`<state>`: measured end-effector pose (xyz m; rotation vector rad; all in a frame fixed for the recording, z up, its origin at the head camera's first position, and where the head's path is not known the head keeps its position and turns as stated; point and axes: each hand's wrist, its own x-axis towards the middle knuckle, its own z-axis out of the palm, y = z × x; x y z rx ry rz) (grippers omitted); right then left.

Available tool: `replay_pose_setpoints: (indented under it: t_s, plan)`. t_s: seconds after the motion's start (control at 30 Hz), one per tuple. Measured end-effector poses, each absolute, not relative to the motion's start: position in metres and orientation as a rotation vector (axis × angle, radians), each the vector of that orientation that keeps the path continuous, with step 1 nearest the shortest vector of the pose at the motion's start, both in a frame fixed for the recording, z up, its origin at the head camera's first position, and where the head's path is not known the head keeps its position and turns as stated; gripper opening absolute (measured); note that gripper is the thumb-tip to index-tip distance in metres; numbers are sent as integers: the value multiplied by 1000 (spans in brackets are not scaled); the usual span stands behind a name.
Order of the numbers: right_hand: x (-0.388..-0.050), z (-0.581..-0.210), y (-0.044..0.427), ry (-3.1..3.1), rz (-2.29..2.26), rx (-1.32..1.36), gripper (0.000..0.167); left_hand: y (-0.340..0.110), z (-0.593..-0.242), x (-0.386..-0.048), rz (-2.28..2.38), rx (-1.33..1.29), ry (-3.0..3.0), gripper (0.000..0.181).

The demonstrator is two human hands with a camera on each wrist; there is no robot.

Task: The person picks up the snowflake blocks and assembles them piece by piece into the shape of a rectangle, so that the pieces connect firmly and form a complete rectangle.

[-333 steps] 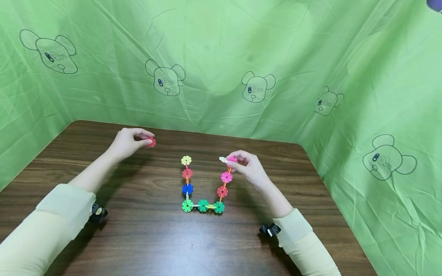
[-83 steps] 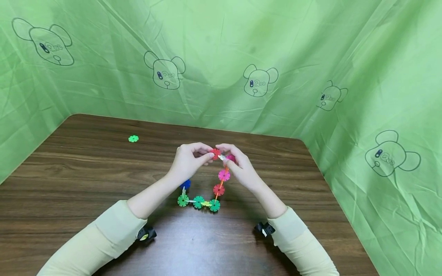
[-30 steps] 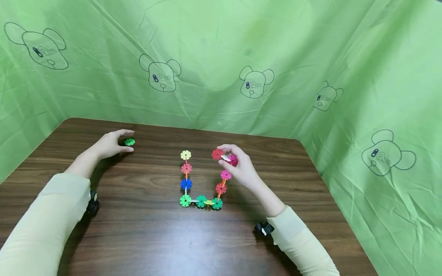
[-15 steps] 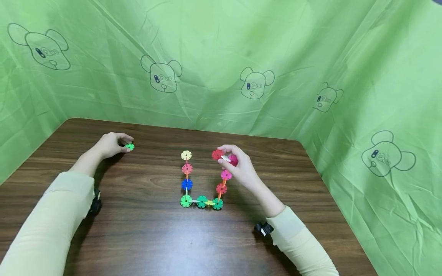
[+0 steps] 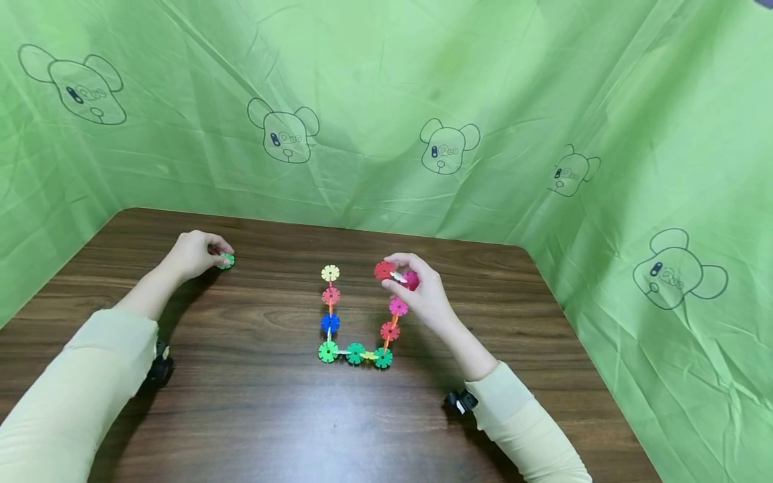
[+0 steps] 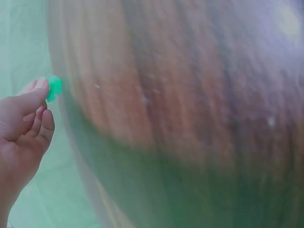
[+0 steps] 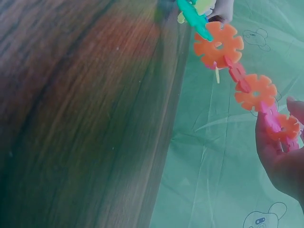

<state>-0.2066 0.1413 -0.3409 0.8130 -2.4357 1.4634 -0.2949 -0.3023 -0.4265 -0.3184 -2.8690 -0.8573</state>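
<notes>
At the far left of the table in the head view, my left hand (image 5: 193, 256) pinches a green plastic snowflake disc (image 5: 227, 261) between thumb and fingers. The same green disc (image 6: 55, 88) shows tilted up in the left wrist view. A U-shaped chain of slotted snowflake discs (image 5: 330, 323) spans the middle. My right hand (image 5: 425, 292) holds its right arm near the top, around a magenta disc (image 5: 410, 280) and a white disc (image 5: 398, 276). A red disc (image 5: 383, 270) forms that arm's end, pointing left. Orange discs (image 7: 218, 45) appear edge-joined in the right wrist view.
The brown wooden table (image 5: 272, 416) has a green curtain (image 5: 362, 181) with bear-head outlines behind it and along its sides. A pale yellow disc (image 5: 330, 273) tops the chain's left arm. Black cameras (image 5: 461, 401) sit at both wrists.
The red disc went from my left hand onto the chain's right end. My left hand then moved back left and took hold of the green disc, tilting it up. My right hand stayed at the chain.
</notes>
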Motion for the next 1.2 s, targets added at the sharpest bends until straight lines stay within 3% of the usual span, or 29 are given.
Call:
replay_pose_setpoints:
  t_s: [0.23, 0.5, 1.2]
  plan:
    - [-212, -350, 143, -2447, 1348, 758, 44, -279, -402, -282, -889, -252, -2741, 11]
    - [-230, -376, 150, -2396, 1260, 777, 42, -240, -376, -268, -1094, -185, -2649, 21]
    - [-232, -375, 145, -2299, 1119, 838, 37, -146, -333, -225, -1409, -409, -2405, 19]
